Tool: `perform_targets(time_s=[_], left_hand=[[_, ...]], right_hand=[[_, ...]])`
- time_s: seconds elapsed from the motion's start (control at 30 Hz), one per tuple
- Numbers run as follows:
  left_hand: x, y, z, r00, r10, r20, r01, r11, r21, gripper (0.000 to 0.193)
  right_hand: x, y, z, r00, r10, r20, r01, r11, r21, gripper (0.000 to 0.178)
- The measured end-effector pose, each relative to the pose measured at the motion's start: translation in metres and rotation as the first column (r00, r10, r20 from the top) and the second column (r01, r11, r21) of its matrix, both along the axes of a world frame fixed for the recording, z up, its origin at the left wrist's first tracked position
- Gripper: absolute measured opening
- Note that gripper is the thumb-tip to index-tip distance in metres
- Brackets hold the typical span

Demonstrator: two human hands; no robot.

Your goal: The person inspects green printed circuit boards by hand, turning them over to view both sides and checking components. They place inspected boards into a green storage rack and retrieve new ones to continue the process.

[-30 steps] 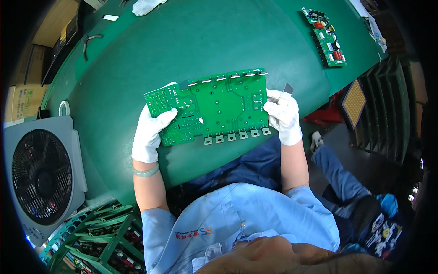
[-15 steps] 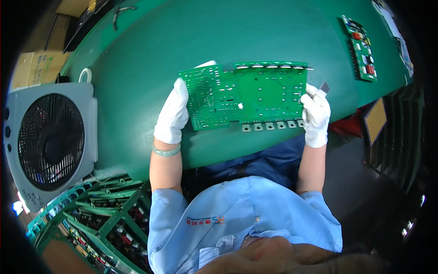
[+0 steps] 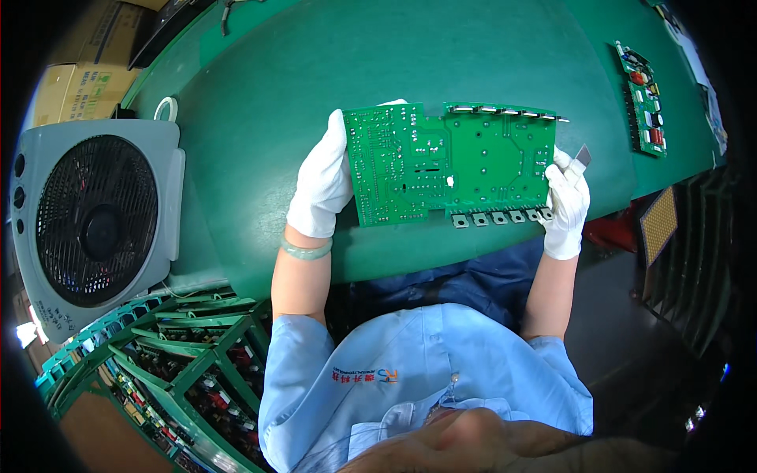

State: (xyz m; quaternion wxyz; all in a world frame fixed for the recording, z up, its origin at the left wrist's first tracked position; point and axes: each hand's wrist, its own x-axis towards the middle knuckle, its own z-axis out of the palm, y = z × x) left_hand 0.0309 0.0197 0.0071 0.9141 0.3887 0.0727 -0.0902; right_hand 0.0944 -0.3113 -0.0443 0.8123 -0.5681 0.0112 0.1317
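A green circuit board (image 3: 501, 162) is held up over the green table, its solder side in view. Metal-tabbed parts stick out along its near edge and more stand along the far edge. My left hand (image 3: 319, 189), in a white glove, grips the board's left edge with the thumb on top and fingertips showing behind the far edge. My right hand (image 3: 566, 205), also gloved, closes on the right edge. A small flat grey piece (image 3: 583, 154) juts up from between the right fingers; its kind cannot be made out. The board's component side is hidden.
A grey box fan (image 3: 102, 221) stands at the left. Below it is a green rack (image 3: 197, 366) loaded with boards. Another populated circuit board (image 3: 643, 98) lies on the table (image 3: 378, 55) at the far right. Cardboard boxes (image 3: 87, 91) sit at the far left.
The view has shifted, so the board and both hands appear farther right in the picture. Both hands keep hold of the board, which has tilted slightly.
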Motion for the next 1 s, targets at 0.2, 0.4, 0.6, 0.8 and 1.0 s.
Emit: perform_targets(time_s=[0.2, 0.4, 0.6, 0.8, 1.0], left_hand=[[0.000, 0.000, -0.003, 1.000, 0.010, 0.020, -0.009, 1.000, -0.009, 0.063], [-0.001, -0.002, 0.004, 1.000, 0.021, 0.002, -0.021, 1.000, -0.013, 0.062], [-0.003, 0.000, 0.000, 0.999, 0.001, 0.051, -0.001, 1.000, 0.010, 0.064], [-0.005, 0.001, 0.003, 0.998, -0.030, 0.047, 0.028, 0.999, 0.036, 0.064], [-0.008, 0.003, 0.002, 0.996, -0.068, 0.051, 0.067, 0.997, 0.027, 0.065]], right_hand=[[-0.001, 0.003, 0.004, 1.000, -0.007, 0.018, 0.007, 1.000, -0.022, 0.036], [0.000, 0.002, 0.004, 1.000, 0.018, 0.021, -0.017, 1.000, -0.021, 0.036], [-0.002, 0.011, 0.015, 1.000, -0.018, -0.022, 0.019, 0.999, 0.028, 0.037], [-0.001, 0.006, 0.008, 0.999, -0.034, 0.000, 0.034, 0.999, -0.015, 0.037], [-0.002, 0.004, 0.006, 1.000, -0.022, -0.014, 0.022, 1.000, 0.018, 0.037]])
